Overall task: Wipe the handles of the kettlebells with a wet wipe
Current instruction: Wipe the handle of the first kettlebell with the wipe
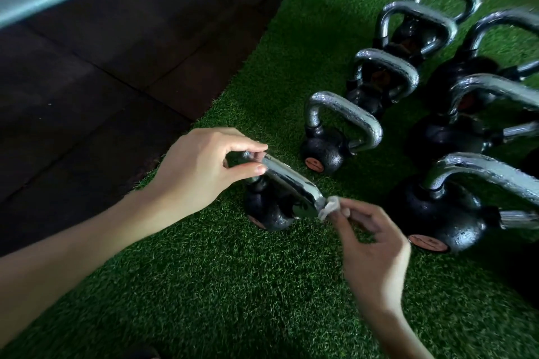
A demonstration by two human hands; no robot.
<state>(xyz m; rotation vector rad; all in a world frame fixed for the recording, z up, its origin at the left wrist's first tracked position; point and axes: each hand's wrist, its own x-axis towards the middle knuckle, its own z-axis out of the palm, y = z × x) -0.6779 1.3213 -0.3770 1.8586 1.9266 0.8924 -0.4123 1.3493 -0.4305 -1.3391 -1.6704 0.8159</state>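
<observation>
Mid-wipe, nearest kettlebell (269,207) at frame centre on turf (204,285). Left hand (198,172) pinches handle (288,183) top end, steadying. Right hand (376,245) pinches wet wipe (329,207) against handle's lower corner. Next, probably: drag wipe along bar, then next bell.

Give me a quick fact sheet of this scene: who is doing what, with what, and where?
Activity: a person wiping a kettlebell handle
Left hand: pinches one end of the handle, steadying it
Right hand: pinches a wet wipe against the handle's other end
Kettlebell: black body, shiny metal handle, nearest the person
Other kettlebells: several, standing in rows beyond and to the right
Ground: green turf
Beside it: dark floor mats
</observation>
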